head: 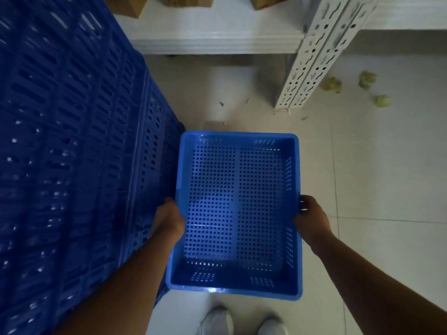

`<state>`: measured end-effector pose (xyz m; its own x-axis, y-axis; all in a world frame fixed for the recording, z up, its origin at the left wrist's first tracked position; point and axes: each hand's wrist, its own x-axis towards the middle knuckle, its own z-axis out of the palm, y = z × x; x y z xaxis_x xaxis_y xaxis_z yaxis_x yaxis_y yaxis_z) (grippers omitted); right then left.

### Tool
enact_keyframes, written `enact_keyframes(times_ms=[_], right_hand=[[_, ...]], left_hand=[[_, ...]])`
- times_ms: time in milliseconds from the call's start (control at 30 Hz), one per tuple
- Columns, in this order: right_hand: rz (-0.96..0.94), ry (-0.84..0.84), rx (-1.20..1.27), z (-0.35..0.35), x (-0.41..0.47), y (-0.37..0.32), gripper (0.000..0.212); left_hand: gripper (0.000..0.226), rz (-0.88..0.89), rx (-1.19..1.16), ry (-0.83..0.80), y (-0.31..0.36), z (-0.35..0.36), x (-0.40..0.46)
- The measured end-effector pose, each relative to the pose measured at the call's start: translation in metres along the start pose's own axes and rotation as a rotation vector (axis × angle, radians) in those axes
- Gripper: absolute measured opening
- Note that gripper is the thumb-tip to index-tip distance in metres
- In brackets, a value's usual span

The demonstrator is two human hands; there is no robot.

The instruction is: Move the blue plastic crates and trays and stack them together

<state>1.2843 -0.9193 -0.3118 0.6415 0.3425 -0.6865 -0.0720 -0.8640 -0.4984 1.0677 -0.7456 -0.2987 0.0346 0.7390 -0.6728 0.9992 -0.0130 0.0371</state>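
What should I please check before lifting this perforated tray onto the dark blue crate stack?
1. Left hand on the perforated tray's left rim: ok.
2. Right hand on the right rim: ok.
3. Tray holds nothing: ok.
4. Tray level: ok, roughly.
5. Top of the dark blue crate stack free: cannot tell, blurred.
6. Floor by the white shoes: ok; green scraps lie farther off.

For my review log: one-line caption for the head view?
Both hands, left hand and right hand, hold an empty perforated blue tray beside stacked blue crates.
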Motion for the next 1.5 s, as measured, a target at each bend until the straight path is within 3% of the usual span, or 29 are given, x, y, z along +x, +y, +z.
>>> enact_keyframes(times_ms=[267,467,1100,1300,1500], right_hand=[[0.007,0.024,-0.033,0.01,0.003,0.0,0.043],[0.107,-0.015,-0.032,0.006,-0.008,0.001,0.043],[0.118,-0.021,0.151,0.004,-0.011,0.005,0.052],[0.058,-0.011,0.083,0.005,-0.019,0.009,0.04],[0.073,-0.014,-0.133,-0.025,-0.05,-0.017,0.049]], left_hand=[[0.033,-0.061,-0.03,-0.011,-0.005,0.009,0.001],[0.031,0.022,0.015,-0.042,-0.008,0.004,-0.009],[0.044,0.031,-0.012,-0.108,-0.015,0.008,-0.013],[0.042,0.037,0.007,-0.093,-0.013,0.004,-0.029],[0.024,0.056,0.017,-0.044,-0.002,-0.025,-0.064]])
